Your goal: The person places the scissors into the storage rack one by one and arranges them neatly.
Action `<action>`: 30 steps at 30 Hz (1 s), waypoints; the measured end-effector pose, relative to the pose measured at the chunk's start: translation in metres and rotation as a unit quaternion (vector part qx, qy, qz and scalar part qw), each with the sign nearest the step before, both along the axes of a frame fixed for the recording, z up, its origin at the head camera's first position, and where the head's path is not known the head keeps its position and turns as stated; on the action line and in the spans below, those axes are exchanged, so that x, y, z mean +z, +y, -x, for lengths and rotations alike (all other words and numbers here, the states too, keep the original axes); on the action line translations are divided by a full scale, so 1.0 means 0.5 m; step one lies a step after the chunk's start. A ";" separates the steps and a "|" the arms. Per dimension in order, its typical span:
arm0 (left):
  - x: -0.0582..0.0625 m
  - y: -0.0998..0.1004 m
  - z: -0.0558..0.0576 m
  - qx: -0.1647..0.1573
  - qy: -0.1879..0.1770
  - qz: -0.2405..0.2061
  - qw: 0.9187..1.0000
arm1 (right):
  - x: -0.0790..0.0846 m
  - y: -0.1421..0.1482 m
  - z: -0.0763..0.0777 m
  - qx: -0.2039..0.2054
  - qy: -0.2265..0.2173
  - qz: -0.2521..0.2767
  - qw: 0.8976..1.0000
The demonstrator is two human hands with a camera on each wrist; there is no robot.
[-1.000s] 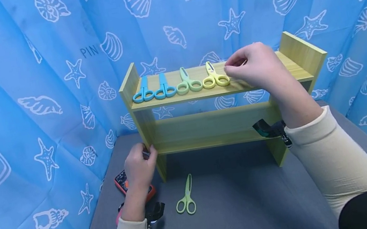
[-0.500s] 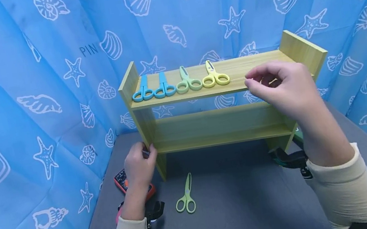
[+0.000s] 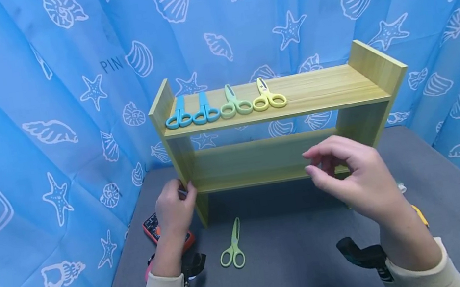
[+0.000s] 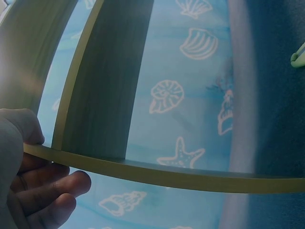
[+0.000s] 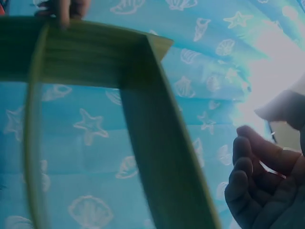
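Observation:
My left hand point(image 3: 174, 212) grips the left side panel of a two-tier wooden shelf point(image 3: 324, 89), thumb on one face and fingers on the other, as the left wrist view shows. In front of the shelf's right half, my right hand point(image 3: 353, 177) is in the air, holding nothing, thumb and loosely bent fingers apart. On the top tier, from the left, lie two blue scissors point(image 3: 203, 100), a pale green pair of scissors point(image 3: 231, 95) and a yellow pair of scissors point(image 3: 264, 89). Another pair of green scissors point(image 3: 235, 237) lies on the grey table, blades pointing away.
Beside my left forearm lies a red and black multimeter point(image 3: 188, 240), partly covered by it. A pink item point(image 3: 148, 274) peeks out behind that wrist. Past my right wrist show a yellow object point(image 3: 420, 215) and a small whitish one point(image 3: 401, 187). A blue shell-print curtain point(image 3: 239, 23) surrounds the table.
My right hand has come away from beside the yellow scissors, moving right and then down in front of the shelf. My left hand and all the scissors have stayed in place.

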State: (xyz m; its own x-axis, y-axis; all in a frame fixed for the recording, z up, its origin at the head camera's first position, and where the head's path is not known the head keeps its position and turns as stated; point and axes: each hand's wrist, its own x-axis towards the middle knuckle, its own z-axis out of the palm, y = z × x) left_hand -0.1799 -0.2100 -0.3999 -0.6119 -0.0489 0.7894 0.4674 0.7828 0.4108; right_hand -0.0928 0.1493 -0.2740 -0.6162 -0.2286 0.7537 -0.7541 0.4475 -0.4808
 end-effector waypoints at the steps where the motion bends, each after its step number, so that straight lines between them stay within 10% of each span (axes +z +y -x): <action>1: -0.001 0.000 0.000 0.000 0.000 -0.001 1.000 | -0.012 -0.001 0.000 0.008 -0.003 -0.003 1.000; 30: 0.000 -0.001 0.001 0.007 0.000 0.007 1.000 | -0.367 -0.207 0.005 0.069 -0.195 -0.045 0.977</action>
State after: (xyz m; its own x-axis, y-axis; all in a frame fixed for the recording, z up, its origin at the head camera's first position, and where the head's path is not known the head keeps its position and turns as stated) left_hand -0.1805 -0.2104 -0.4001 -0.6107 -0.0460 0.7905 0.4568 0.7950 0.3991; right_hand -0.0955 0.0459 -0.4574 -0.8107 -0.3855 0.4406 -0.5781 0.4080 -0.7066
